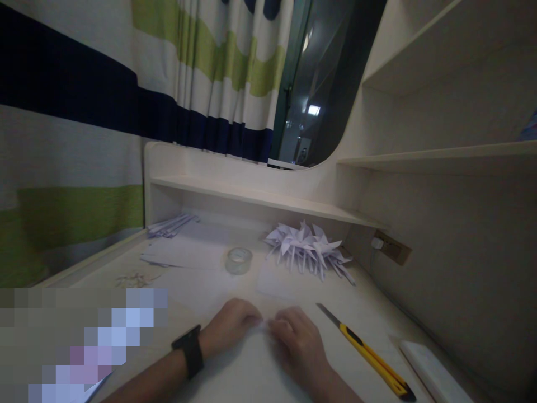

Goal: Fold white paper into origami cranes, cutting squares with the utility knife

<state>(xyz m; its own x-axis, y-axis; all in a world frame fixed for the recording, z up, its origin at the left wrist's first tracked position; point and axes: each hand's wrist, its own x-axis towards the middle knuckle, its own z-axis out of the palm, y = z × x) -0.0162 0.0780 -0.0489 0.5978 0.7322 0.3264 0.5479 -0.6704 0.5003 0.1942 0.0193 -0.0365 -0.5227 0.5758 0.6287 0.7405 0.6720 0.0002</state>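
My left hand [229, 324], with a black watch on its wrist, and my right hand [296, 338] rest close together on the desk near its front. Their fingertips meet on a small piece of white paper [265, 324], pinching or pressing it; the fingers are curled. A sheet of white paper [272, 280] lies just beyond the hands. Behind it sits a pile of folded white paper shapes [308, 249].
A roll of clear tape [239, 261] stands left of the pile. A yellow utility knife [369, 354] lies right of my right hand, beside a white flat object [432, 372]. Paper strips [170, 226] lie at the back left. A wall socket [392, 246] is on the right panel.
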